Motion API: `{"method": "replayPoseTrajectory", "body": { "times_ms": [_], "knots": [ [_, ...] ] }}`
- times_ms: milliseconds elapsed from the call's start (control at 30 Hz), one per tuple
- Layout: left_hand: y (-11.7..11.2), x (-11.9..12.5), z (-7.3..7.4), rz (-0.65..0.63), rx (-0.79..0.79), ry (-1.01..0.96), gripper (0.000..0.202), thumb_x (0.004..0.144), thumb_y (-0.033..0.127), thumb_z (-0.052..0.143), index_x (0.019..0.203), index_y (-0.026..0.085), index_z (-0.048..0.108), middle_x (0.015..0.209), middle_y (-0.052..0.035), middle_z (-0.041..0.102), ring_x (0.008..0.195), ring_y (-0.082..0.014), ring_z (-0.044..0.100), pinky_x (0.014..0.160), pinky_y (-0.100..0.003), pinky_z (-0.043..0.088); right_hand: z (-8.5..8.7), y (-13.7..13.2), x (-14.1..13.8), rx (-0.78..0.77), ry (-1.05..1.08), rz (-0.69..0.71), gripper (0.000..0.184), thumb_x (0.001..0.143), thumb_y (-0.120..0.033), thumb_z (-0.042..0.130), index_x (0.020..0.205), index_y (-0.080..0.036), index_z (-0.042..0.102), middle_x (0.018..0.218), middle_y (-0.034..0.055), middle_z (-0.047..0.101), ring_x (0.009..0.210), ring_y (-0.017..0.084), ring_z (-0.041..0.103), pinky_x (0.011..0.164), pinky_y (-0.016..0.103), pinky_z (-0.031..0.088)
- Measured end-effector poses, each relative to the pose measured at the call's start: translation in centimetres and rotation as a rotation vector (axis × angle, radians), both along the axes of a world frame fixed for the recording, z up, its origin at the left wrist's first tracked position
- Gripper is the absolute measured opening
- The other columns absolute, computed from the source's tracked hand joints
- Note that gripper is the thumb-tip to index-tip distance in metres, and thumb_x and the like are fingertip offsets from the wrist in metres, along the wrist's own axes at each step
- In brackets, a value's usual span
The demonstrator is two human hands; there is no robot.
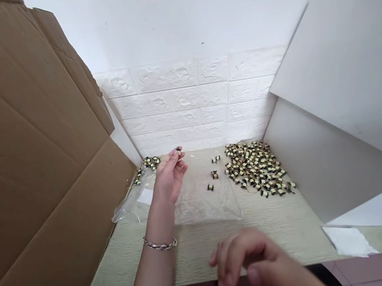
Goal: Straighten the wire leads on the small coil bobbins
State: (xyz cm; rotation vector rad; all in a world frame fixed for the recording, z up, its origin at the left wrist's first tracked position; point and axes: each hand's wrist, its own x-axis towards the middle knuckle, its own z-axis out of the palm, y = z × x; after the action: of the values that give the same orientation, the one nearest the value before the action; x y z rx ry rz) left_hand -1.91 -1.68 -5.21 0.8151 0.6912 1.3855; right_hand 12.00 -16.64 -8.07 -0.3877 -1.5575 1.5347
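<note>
My left hand (171,177) is raised over the table, its thumb and fingers pinching a small transformer coil (178,150) with a yellow-wrapped middle and dark ends. My right hand (249,259) hovers at the table's front edge, slightly blurred. Its fingers are loosely bent, the thumb stands apart, and nothing shows between them. Between the hands and the wall, a few loose coils (214,174) lie on a clear plastic bag (208,203). A large heap of the same coils (256,166) lies at the right.
A smaller group of coils (151,162) sits at the back left, partly by the clear plastic with a white label (145,196). Cardboard (31,139) walls the left side, white panels (342,90) the right. A white tissue (349,239) lies at the front right edge.
</note>
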Motion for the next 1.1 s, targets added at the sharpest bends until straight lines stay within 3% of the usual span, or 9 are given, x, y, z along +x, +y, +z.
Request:
{"method": "replayPoseTrajectory", "body": {
  "times_ms": [100,200,267,333,467,667,967,1100],
  "knots": [
    [0.1,-0.5,1.6,0.020,0.195,0.386,0.024,0.063,0.029,0.067,0.084,0.018,0.061,0.073,0.0028,0.054,0.053,-0.0021,0.042,0.057,-0.017,0.039,3.1,2.2,3.7,0.167,-0.070,-0.111,0.017,0.079,-0.027,0.051,0.086,-0.022,0.065,0.078,0.0030,0.066,0.075,0.014,0.060,0.081,0.034,0.044],
    [0.5,-0.6,3.4,0.110,0.384,0.769,0.025,0.068,0.032,0.061,0.089,0.019,0.061,0.068,0.0021,0.052,0.050,-0.0041,0.037,0.048,-0.018,0.033,5.9,5.6,5.9,0.406,-0.117,-0.537,0.017,0.078,-0.018,0.050,0.081,-0.024,0.066,0.074,0.0004,0.065,0.074,0.012,0.059,0.069,0.027,0.047],
    [0.8,-0.4,4.5,0.116,0.515,0.877,0.024,0.070,0.032,0.058,0.090,0.019,0.061,0.074,0.0001,0.056,0.057,-0.0063,0.042,0.053,-0.020,0.036,7.1,8.2,6.4,0.379,-0.075,-0.748,0.016,0.078,-0.020,0.051,0.075,-0.024,0.066,0.069,-0.0016,0.064,0.067,0.010,0.058,0.065,0.024,0.046],
    [0.8,-0.2,5.4,0.060,0.620,0.900,0.022,0.072,0.031,0.057,0.089,0.019,0.061,0.082,-0.0017,0.058,0.066,-0.0087,0.047,0.062,-0.022,0.039,7.9,10.8,6.5,0.331,-0.044,-0.796,0.014,0.078,-0.023,0.052,0.073,-0.023,0.065,0.067,-0.0020,0.063,0.065,0.009,0.056,0.067,0.024,0.045],
    [0.5,0.3,6.0,-0.131,0.677,0.813,0.019,0.070,0.027,0.059,0.086,0.019,0.063,0.088,-0.0038,0.060,0.078,-0.0126,0.052,0.072,-0.025,0.040,8.3,14.3,5.9,0.178,-0.250,-0.594,0.018,0.076,-0.033,0.053,0.084,-0.021,0.064,0.085,0.0006,0.063,0.072,0.010,0.056,0.074,0.027,0.043],
    [0.5,-0.2,5.9,-0.198,0.614,0.702,0.014,0.067,0.018,0.062,0.079,0.018,0.067,0.084,-0.0047,0.062,0.080,-0.0141,0.054,0.071,-0.022,0.039,7.6,15.7,4.6,0.124,-0.329,-0.247,0.027,0.076,-0.041,0.052,0.079,-0.017,0.063,0.080,0.0020,0.061,0.075,0.011,0.054,0.078,0.028,0.040],
    [0.5,-0.8,6.0,-0.369,0.523,0.606,0.014,0.065,0.014,0.063,0.079,0.014,0.066,0.078,-0.0078,0.063,0.078,-0.0163,0.057,0.072,-0.024,0.042,6.9,15.9,3.8,0.131,-0.338,-0.178,0.017,0.071,-0.034,0.061,0.069,-0.017,0.064,0.071,-0.0006,0.060,0.075,0.011,0.051,0.076,0.026,0.035],
    [0.4,-0.8,6.0,-0.407,0.570,0.596,0.013,0.070,0.014,0.059,0.081,0.014,0.066,0.077,-0.0066,0.062,0.076,-0.0145,0.057,0.070,-0.023,0.044,6.9,15.8,3.7,0.098,-0.279,-0.137,0.014,0.068,-0.032,0.064,0.071,-0.019,0.065,0.074,-0.0011,0.062,0.077,0.011,0.053,0.079,0.027,0.036]
  ]
}}
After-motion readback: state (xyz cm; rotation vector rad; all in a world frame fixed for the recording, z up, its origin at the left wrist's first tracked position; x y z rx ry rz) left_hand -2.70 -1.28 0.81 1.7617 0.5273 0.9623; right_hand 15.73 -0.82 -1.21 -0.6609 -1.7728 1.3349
